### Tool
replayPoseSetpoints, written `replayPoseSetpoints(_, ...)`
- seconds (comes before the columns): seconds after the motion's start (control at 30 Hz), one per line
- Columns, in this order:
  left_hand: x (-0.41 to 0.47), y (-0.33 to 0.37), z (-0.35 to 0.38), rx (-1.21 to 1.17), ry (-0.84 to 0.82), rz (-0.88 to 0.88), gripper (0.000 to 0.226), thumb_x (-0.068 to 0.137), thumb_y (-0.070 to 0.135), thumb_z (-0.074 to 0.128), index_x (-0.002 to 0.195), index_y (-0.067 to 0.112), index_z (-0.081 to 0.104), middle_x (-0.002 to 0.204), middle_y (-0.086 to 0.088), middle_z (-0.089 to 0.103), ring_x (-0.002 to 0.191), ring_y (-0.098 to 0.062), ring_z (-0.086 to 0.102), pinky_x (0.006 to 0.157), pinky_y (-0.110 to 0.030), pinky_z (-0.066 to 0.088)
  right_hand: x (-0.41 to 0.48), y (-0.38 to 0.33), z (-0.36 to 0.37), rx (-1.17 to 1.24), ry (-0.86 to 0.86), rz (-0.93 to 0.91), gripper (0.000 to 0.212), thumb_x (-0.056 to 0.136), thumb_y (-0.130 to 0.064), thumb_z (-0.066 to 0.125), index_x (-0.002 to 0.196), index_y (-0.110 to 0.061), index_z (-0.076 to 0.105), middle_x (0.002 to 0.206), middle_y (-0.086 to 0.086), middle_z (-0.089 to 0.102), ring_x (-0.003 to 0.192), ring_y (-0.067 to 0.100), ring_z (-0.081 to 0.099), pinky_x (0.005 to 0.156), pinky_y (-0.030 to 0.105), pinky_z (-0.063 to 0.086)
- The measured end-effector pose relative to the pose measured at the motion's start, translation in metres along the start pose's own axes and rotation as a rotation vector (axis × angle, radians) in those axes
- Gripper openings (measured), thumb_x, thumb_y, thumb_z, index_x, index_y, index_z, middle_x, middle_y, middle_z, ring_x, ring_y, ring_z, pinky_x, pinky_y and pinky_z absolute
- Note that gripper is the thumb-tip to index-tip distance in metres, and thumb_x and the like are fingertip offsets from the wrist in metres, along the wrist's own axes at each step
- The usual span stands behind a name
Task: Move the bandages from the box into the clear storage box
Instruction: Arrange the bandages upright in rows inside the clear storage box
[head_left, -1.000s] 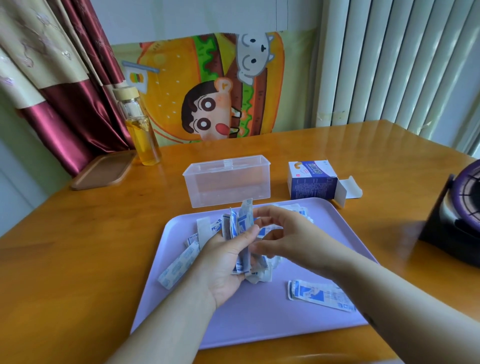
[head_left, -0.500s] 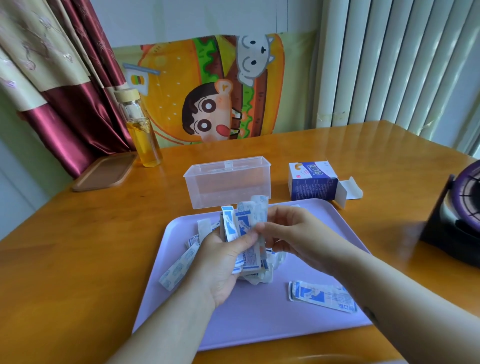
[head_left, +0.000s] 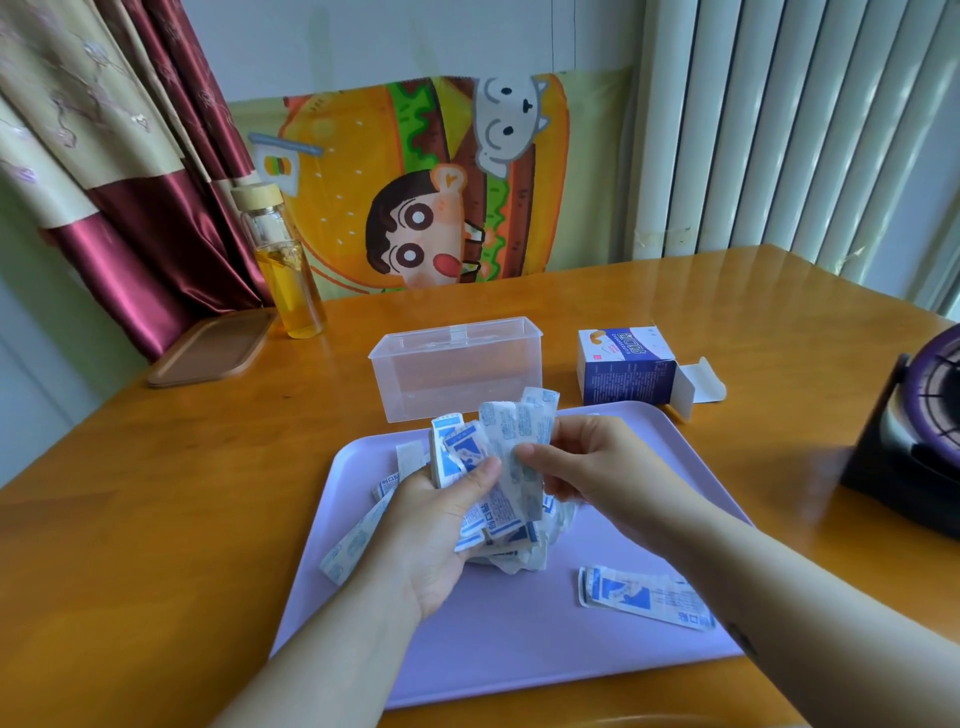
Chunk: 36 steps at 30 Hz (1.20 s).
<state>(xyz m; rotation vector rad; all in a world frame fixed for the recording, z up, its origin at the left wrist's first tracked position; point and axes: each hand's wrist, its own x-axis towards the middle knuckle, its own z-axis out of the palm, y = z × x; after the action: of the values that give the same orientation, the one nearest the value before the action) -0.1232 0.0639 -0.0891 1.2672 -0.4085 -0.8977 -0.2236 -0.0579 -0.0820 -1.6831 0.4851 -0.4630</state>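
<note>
- While both hands work above the smooth lilac tray (head_left: 519, 654), the clear storage box (head_left: 457, 374) sits just beyond its far edge, with the opened carton (head_left: 626, 374) to the right, flap out.
- Around the edges of the glossy wooden table (head_left: 156, 493) are a glass bottle (head_left: 288, 265) of amber liquid, a brown board (head_left: 213, 351) and a dark purple device (head_left: 919, 441).
- The left hand (head_left: 436, 525) curls round a fanned bundle of bandages (head_left: 498, 441); the right hand (head_left: 587, 467) pinches its upper wrappers.
- The wrappers are thin, crinkled white paper with blue print; a loose strip (head_left: 644, 597) lies flat on the tray.
</note>
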Motion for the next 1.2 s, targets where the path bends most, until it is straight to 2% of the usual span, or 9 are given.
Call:
replayPoseSetpoints(0.13, 0.000, -0.002, 0.001, 0.018, -0.003, 0.043, 0.017, 0.082, 0.011, 0.064, 0.098, 0.017, 0.067, 0.097, -0.012, 0.073, 0.088, -0.029, 0.070, 0.073, -0.047, 0.057, -0.004, -0.006, 0.001, -0.045, -0.030, -0.035, 0.009, 0.087, -0.022, 0.065, 0.079, -0.020, 0.069, 0.051, -0.010, 0.056, 0.047, 0.000, 0.045, 0.048, 0.012, 0.037)
replayPoseSetpoints(0.27, 0.000, -0.002, 0.003, 0.039, 0.015, 0.064, 0.028, 0.073, 0.015, 0.068, 0.101, 0.013, 0.066, 0.097, -0.014, 0.073, 0.088, -0.031, 0.070, 0.070, -0.048, 0.058, -0.004, -0.007, 0.003, -0.130, -0.018, -0.017, 0.015, 0.082, -0.027, 0.071, 0.070, -0.020, 0.066, 0.050, -0.008, 0.055, 0.046, 0.001, 0.046, 0.048, 0.014, 0.038)
replayPoseSetpoints(0.43, 0.000, -0.002, 0.001, 0.028, 0.042, 0.029, 0.015, 0.083, 0.008, 0.064, 0.097, 0.011, 0.067, 0.096, -0.016, 0.073, 0.087, -0.031, 0.070, 0.071, -0.046, 0.058, -0.004, -0.008, 0.001, -0.103, -0.020, 0.023, 0.017, 0.081, -0.025, 0.071, 0.068, -0.017, 0.063, 0.045, -0.010, 0.053, 0.043, -0.001, 0.045, 0.045, 0.011, 0.036)
replayPoseSetpoints(0.63, -0.001, 0.001, 0.000, 0.022, 0.006, -0.007, 0.018, 0.080, 0.014, 0.065, 0.097, 0.012, 0.067, 0.099, -0.016, 0.072, 0.094, -0.034, 0.068, 0.079, -0.048, 0.056, -0.005, -0.010, -0.010, -0.160, -0.039, 0.062, 0.017, 0.082, -0.025, 0.071, 0.074, -0.012, 0.065, 0.050, -0.008, 0.056, 0.050, 0.005, 0.049, 0.058, 0.022, 0.042)
replayPoseSetpoints(0.73, 0.001, 0.003, -0.004, 0.004, -0.015, -0.049, 0.022, 0.085, 0.014, 0.061, 0.106, 0.009, 0.066, 0.106, -0.016, 0.071, 0.101, -0.035, 0.066, 0.086, -0.049, 0.053, -0.007, -0.018, -0.040, -0.404, -0.012, 0.088, 0.022, 0.084, -0.024, 0.069, 0.070, -0.013, 0.056, 0.051, -0.007, 0.057, 0.046, 0.004, 0.048, 0.051, 0.017, 0.039)
replayPoseSetpoints(0.83, 0.003, 0.003, -0.004, -0.032, -0.035, -0.083, 0.023, 0.088, 0.012, 0.059, 0.110, 0.010, 0.064, 0.106, -0.013, 0.071, 0.101, -0.032, 0.066, 0.077, -0.042, 0.057, -0.009, -0.014, -0.076, -0.754, -0.040, 0.150, 0.022, 0.084, -0.026, 0.068, 0.084, -0.013, 0.050, 0.061, -0.004, 0.061, 0.051, 0.008, 0.051, 0.053, 0.020, 0.040)
replayPoseSetpoints(1.03, 0.005, 0.000, 0.016, -0.175, -0.004, -0.203, 0.010, 0.087, 0.007, 0.061, 0.090, 0.014, 0.068, 0.077, -0.006, 0.073, 0.061, -0.016, 0.068, 0.053, -0.025, 0.053, -0.019, 0.006, -0.096, -1.055, -0.222, 0.366, 0.041, 0.079, -0.032, 0.067, 0.110, -0.017, 0.046, 0.077, -0.005, 0.063, 0.063, 0.011, 0.057, 0.067, 0.028, 0.049)
replayPoseSetpoints(1.1, 0.004, 0.000, 0.019, -0.222, -0.007, -0.249, 0.007, 0.085, 0.007, 0.061, 0.088, 0.010, 0.068, 0.069, -0.006, 0.069, 0.054, -0.014, 0.063, 0.050, -0.022, 0.051, -0.021, 0.009, -0.093, -1.102, -0.247, 0.424, 0.056, 0.080, -0.033, 0.068, 0.125, -0.016, 0.040, 0.086, -0.003, 0.064, 0.066, 0.012, 0.057, 0.071, 0.029, 0.050)
replayPoseSetpoints(1.2, 0.000, 0.001, 0.021, -0.332, -0.051, -0.297, 0.006, 0.085, 0.004, 0.060, 0.087, 0.003, 0.066, 0.072, -0.012, 0.070, 0.057, -0.017, 0.066, 0.056, -0.026, 0.056, -0.023, 0.008, -0.092, -1.258, -0.221, 0.380, 0.060, 0.080, -0.038, 0.070, 0.125, -0.012, 0.040, 0.104, 0.002, 0.059, 0.084, 0.017, 0.054, 0.079, 0.030, 0.045)
